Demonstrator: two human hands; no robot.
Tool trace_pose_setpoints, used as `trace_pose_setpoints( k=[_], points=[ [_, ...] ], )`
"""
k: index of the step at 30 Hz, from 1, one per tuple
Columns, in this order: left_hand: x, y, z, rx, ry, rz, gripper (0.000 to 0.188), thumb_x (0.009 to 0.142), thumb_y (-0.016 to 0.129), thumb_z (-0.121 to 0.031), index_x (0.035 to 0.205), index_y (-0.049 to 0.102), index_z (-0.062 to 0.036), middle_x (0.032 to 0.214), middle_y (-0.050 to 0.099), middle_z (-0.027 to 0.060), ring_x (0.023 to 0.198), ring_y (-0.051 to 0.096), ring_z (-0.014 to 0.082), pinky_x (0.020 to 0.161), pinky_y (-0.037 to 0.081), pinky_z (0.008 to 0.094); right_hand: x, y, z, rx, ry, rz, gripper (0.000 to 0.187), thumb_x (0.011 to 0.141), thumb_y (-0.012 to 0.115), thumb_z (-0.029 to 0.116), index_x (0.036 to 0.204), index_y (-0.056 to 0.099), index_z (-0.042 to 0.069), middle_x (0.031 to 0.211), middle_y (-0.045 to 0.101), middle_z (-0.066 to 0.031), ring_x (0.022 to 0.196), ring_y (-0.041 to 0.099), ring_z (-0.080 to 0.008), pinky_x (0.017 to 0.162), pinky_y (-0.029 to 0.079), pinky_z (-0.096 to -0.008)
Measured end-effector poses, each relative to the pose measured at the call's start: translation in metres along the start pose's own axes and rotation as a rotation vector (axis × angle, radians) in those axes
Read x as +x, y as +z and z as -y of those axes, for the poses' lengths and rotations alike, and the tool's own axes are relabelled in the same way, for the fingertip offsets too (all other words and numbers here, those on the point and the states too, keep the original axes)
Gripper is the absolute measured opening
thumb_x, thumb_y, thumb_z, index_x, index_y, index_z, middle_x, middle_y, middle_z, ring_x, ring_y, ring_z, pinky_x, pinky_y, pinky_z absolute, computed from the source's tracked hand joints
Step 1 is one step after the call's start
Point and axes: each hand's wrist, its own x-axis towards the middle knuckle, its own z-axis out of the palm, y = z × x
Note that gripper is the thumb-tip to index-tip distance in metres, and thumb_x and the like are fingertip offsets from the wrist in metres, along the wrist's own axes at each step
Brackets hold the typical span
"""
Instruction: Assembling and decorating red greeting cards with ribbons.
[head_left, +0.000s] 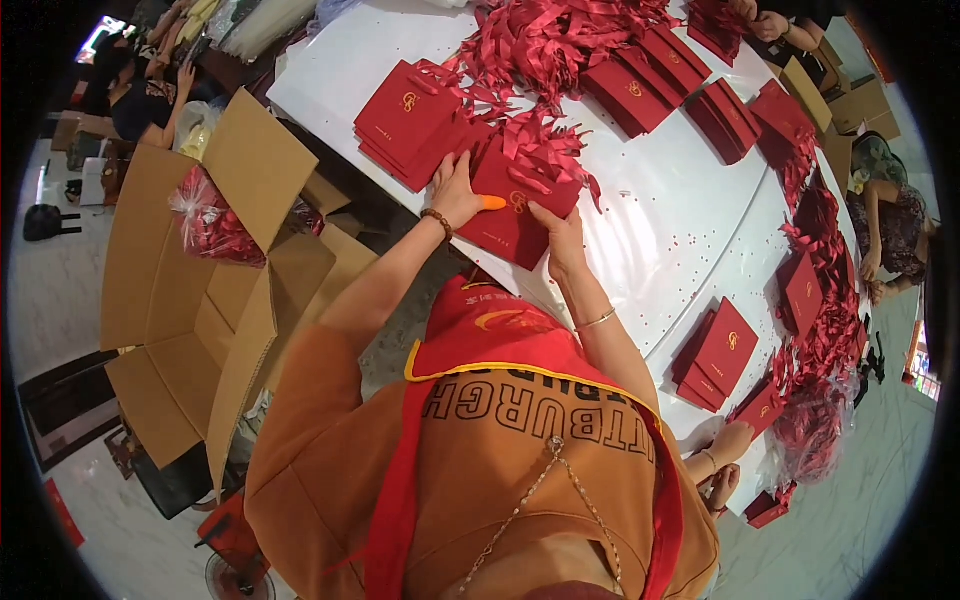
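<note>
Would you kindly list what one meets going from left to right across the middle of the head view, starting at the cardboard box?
Open cardboard box → clear bag of red ribbons → left hand → red paper bag held by both hands → right hand → bare white table → small stack of red bags → heap of red ribbons.

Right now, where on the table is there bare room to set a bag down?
The widest bare patch of the white table lies right of the red bag under both hands, bordered above by the ribbon pile, at right by ribbon-strewn bags. The far-left corner is bare too. Crowded around the bag stack.
</note>
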Motion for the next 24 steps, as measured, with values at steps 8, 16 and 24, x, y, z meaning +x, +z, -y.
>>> trace_pose_setpoints(
  k=[8,16,24],
  points=[
    [-0.023,-0.013,-0.052,-0.197,0.052,0.012,0.092,0.06,0.077,-0.03,0.132,0.026,-0.0027,0.119,0.041,0.0174,0.113,0.041,0.0352,0.091,0.035,0.0437,-0.005,-0.028,0.014,0.115,0.14,0.03,0.044,0.075,0.066,0.008,0.115,0.049,0.003,0.109,0.057,-0.0066,0.097,0.054,-0.0161,0.087,0.042,-0.0296],
    [-0.079,-0.01,-0.125,-0.044,0.68,-0.147,0.084,0.06,0.072,-0.019,0.133,0.032,-0.009,0.104,0.048,0.0144,0.095,0.047,0.0318,0.079,0.039,0.0423,-0.056,-0.102,-0.005,0.233,-0.074,0.088,0.063,0.07,0.07,0.01,0.125,0.04,0.004,0.122,0.048,-0.0054,0.111,0.046,-0.0194,0.098,0.033,-0.0357],
    [-0.028,-0.028,-0.144,0.236,0.921,-0.017,0.073,0.064,0.066,-0.01,0.13,0.04,-0.0229,0.068,0.051,0.0055,0.063,0.053,0.0244,0.055,0.043,0.0365,-0.049,-0.086,-0.002,-0.095,-0.023,0.11,0.043,0.077,0.065,0.019,0.114,0.052,0.002,0.108,0.056,-0.0059,0.098,0.052,-0.0157,0.085,0.042,-0.0269]
  ],
)
